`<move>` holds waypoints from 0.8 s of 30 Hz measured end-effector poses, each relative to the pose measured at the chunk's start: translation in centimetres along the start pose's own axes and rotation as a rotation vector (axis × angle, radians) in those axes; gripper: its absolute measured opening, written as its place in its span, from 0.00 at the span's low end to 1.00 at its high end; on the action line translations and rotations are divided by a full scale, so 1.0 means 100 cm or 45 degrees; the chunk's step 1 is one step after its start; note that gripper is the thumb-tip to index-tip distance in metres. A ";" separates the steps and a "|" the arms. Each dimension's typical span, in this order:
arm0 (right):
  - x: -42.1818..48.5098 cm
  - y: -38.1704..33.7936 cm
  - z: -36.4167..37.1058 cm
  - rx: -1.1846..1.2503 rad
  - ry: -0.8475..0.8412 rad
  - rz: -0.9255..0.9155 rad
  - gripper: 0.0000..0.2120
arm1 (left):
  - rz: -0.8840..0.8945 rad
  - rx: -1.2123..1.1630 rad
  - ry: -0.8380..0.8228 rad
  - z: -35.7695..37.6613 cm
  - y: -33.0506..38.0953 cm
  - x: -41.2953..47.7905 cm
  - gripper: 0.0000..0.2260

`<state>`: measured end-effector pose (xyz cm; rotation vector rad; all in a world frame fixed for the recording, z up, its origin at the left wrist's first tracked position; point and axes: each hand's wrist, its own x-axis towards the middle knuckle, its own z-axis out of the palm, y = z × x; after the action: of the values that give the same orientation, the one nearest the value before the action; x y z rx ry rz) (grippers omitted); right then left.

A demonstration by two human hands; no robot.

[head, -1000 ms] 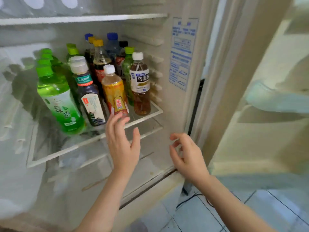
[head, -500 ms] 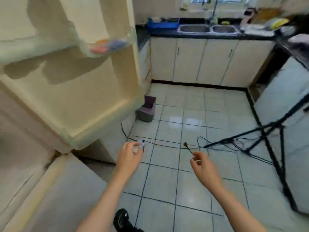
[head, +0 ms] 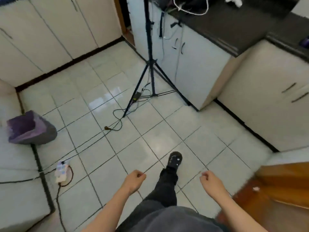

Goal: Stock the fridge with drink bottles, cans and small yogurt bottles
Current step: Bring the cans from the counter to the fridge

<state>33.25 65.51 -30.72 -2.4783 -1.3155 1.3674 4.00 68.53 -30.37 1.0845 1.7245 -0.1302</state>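
Note:
No bottle, can or yogurt bottle shows in the head view, and the fridge interior is out of sight. My left hand (head: 133, 180) hangs over the tiled floor at the lower middle, fingers loosely curled, holding nothing. My right hand (head: 211, 182) hangs a little to its right in the same loose curl, also holding nothing. Between them my leg and a dark shoe (head: 174, 159) step forward on the tiles.
A black tripod (head: 149, 52) stands ahead with cables (head: 117, 122) trailing over the floor. A power strip (head: 61, 171) lies at the lower left, a purple-lined bin (head: 31, 128) at the left. Cabinets (head: 200, 67) line the back and right; a brown wooden surface (head: 282, 186) sits lower right.
The view has swung away from the fridge shelf of bottles to the kitchen floor. Both hands dropped from the shelf front to hanging loosely, and a foot has stepped forward.

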 end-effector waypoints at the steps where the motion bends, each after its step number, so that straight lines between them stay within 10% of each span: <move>1: 0.006 0.015 -0.011 -0.001 -0.001 0.054 0.16 | 0.006 0.032 -0.055 0.004 0.021 0.015 0.15; 14: 0.042 0.096 -0.152 0.604 0.323 0.699 0.13 | 0.407 0.818 -0.377 0.034 0.329 0.170 0.16; 24: 0.139 0.173 -0.253 0.683 0.232 0.824 0.11 | 0.386 0.861 -0.402 0.121 0.479 0.209 0.10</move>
<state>66.12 72.73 -31.31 -2.6072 -0.0561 1.2920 45.55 102.28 -33.60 1.6973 1.2295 -0.6906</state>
